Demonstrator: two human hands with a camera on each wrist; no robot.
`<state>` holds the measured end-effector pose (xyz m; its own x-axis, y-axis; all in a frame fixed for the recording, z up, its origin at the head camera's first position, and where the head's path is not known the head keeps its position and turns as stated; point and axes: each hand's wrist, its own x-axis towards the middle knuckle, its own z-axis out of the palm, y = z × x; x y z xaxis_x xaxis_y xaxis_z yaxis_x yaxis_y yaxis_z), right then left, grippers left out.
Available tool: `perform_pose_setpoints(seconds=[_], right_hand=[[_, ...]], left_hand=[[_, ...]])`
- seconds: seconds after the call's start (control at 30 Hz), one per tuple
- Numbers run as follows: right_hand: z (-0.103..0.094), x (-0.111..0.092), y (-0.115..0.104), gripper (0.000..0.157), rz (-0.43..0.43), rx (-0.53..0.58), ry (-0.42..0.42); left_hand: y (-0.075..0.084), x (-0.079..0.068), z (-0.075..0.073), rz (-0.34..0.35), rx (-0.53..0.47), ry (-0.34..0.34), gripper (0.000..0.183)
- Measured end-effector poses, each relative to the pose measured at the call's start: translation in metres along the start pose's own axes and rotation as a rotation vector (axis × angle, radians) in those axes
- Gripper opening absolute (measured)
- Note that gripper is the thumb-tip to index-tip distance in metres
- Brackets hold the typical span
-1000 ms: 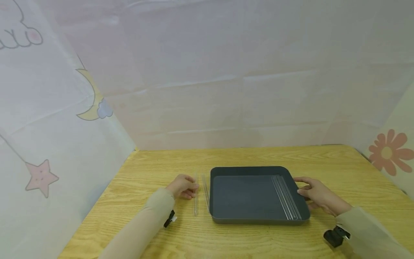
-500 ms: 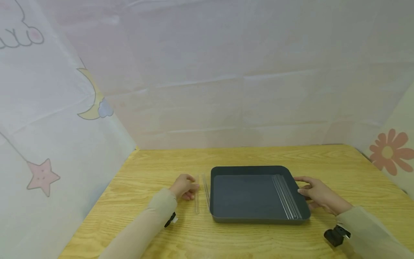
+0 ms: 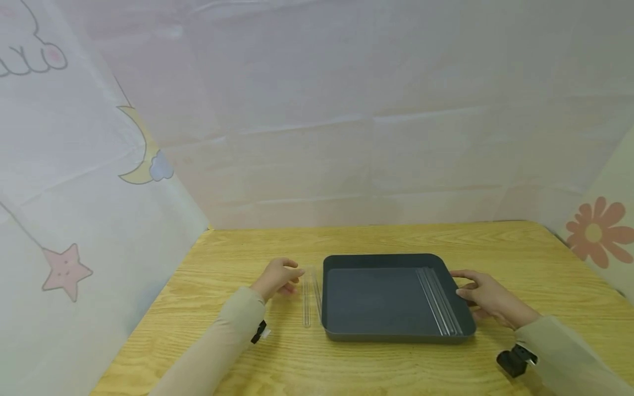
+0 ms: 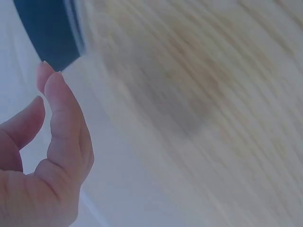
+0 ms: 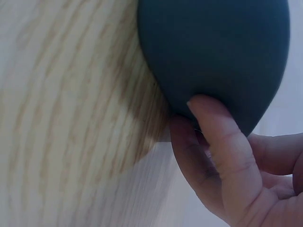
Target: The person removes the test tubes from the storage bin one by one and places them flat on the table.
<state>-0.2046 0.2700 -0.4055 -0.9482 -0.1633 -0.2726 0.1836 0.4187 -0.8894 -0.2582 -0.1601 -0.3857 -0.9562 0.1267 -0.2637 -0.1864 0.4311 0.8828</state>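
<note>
A dark grey rectangular tray (image 3: 376, 302) lies on the table in the head view. Several clear, slender tubes (image 3: 438, 302) lie side by side along its right inner wall. Outside its left wall a clear tube (image 3: 306, 302) stretches lengthwise on the wood, with another tube (image 3: 317, 300) slanting right beside the tray. My left hand (image 3: 277, 278) hovers at the far end of the nearer tube; in the left wrist view its thumb and fingers stand apart, nothing between them. My right hand (image 3: 487, 297) touches the tray's right outer wall with its fingertips (image 5: 203, 106).
The wood-grain table (image 3: 376, 368) reaches back to a pale cloth wall (image 3: 366, 121) with printed figures on its sides. A small black device (image 3: 515, 360) is strapped at the right wrist, another black device (image 3: 258, 332) at the left.
The nearer tube has shifted right toward the tray and the slanted tube. My left hand has let go of it and drawn slightly back and away. The right hand stays put.
</note>
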Motion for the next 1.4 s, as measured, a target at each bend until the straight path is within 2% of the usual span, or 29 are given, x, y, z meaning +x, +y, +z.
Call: perform_pose_setpoints(seconds=[0.23, 0.43, 0.73, 1.07, 1.4], right_hand=[[-0.001, 0.001, 0.002, 0.053, -0.009, 0.004, -0.007], [0.0, 0.001, 0.001, 0.054, -0.004, 0.011, -0.006], [-0.002, 0.0, 0.001, 0.053, -0.012, 0.005, -0.007], [-0.002, 0.001, 0.002, 0.053, -0.015, 0.004, -0.007], [-0.001, 0.002, 0.004, 0.053, -0.017, -0.003, -0.008]], left_hand=[[0.013, -0.001, 0.011, 0.028, -0.054, -0.072, 0.044], [0.022, 0.0, 0.021, 0.004, -0.089, -0.107, 0.04], [0.037, -0.003, 0.031, -0.009, -0.113, -0.233, 0.044], [0.053, -0.005, 0.046, -0.035, -0.142, -0.312, 0.042], [0.059, -0.002, 0.061, -0.078, -0.186, -0.384, 0.042]])
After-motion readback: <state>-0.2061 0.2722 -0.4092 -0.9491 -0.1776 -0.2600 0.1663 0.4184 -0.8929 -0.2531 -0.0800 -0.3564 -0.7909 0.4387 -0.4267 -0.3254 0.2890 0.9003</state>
